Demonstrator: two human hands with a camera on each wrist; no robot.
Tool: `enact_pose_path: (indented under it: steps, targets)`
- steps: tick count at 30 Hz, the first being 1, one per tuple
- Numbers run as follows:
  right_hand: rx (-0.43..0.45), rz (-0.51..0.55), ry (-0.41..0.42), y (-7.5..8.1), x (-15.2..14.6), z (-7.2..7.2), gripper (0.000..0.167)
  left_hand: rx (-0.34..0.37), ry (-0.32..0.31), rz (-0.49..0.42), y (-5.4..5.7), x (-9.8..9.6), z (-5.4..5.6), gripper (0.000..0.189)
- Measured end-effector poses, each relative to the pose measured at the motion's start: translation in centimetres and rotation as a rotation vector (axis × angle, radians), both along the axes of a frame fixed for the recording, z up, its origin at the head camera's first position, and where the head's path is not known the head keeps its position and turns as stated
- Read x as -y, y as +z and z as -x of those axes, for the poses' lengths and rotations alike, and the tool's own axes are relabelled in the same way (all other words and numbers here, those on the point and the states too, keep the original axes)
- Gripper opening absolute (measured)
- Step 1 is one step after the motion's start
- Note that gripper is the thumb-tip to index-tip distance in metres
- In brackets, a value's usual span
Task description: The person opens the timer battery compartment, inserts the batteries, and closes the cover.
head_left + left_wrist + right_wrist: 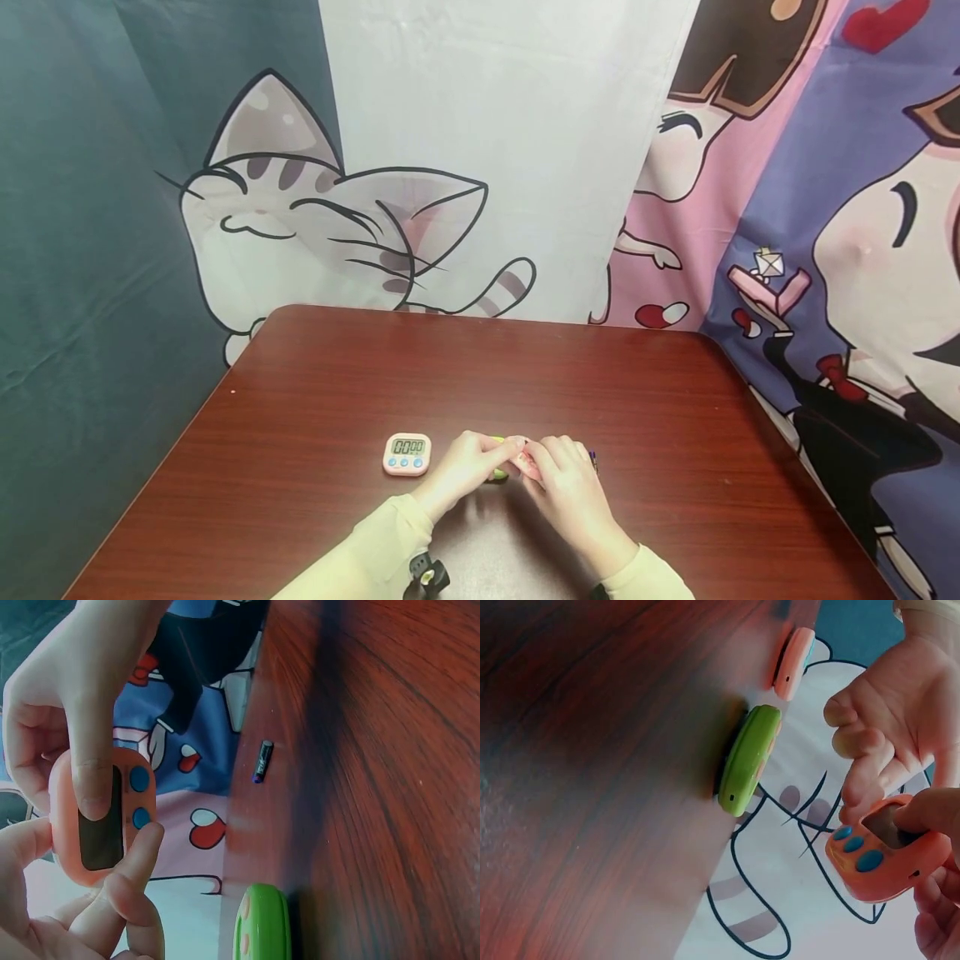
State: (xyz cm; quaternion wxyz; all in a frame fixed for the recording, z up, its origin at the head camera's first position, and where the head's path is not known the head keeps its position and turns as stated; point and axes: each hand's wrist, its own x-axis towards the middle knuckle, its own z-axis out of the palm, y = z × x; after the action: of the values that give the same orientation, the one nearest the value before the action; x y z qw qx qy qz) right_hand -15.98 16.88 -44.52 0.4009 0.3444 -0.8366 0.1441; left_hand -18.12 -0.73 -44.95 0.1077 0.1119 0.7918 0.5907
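Both hands meet over the middle of the table around a pink digital timer (67,847) with blue buttons and a dark screen. My right hand (567,483) grips the timer, its thumb laid across the screen in the left wrist view. The left hand (468,467) pinches the timer's edge, its index fingertip (152,836) right at a blue button. In the right wrist view the left hand's other fingers are curled. Beneath the hands a green timer (750,761) lies on the table, partly hidden in the head view.
A second pink timer (407,455), reading 00:00, lies left of the hands. A small black battery (262,761) with a purple end lies to the right. The brown table (480,367) reaches back to a cartoon-printed cloth (510,125).
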Motion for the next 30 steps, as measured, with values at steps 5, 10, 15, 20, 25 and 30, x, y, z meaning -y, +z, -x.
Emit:
enact_pose_path:
  steps: [5, 10, 15, 20, 25, 30]
  targets:
    - [-0.002, -0.003, -0.003, -0.01, 0.25, -0.24, 0.034, 0.024, 0.038, -0.039, -0.14, -0.14, 0.05, 0.038]
    - [0.01, 0.004, 0.009, -0.2, 0.31, -0.27, 0.031, 0.045, 0.069, -0.06, -0.01, -0.13, -0.05, 0.038]
    - [0.015, 0.011, 0.022, -0.26, 0.39, -0.21, 0.029, 0.074, 0.103, -0.083, 0.14, -0.11, -0.09, 0.038]
    - [0.016, 0.01, 0.029, -0.31, 0.55, -0.29, 0.03, 0.078, 0.104, -0.078, 0.08, 0.0, -0.06, 0.038]
    - [-0.009, 0.013, 0.041, -0.35, 0.77, -0.3, 0.027, 0.101, 0.1, -0.107, 0.26, 0.13, -0.03, 0.036]
    - [-0.024, 0.022, 0.045, -0.49, 0.91, -0.35, 0.022, 0.122, 0.089, -0.154, 0.2, 0.14, 0.13, 0.033]
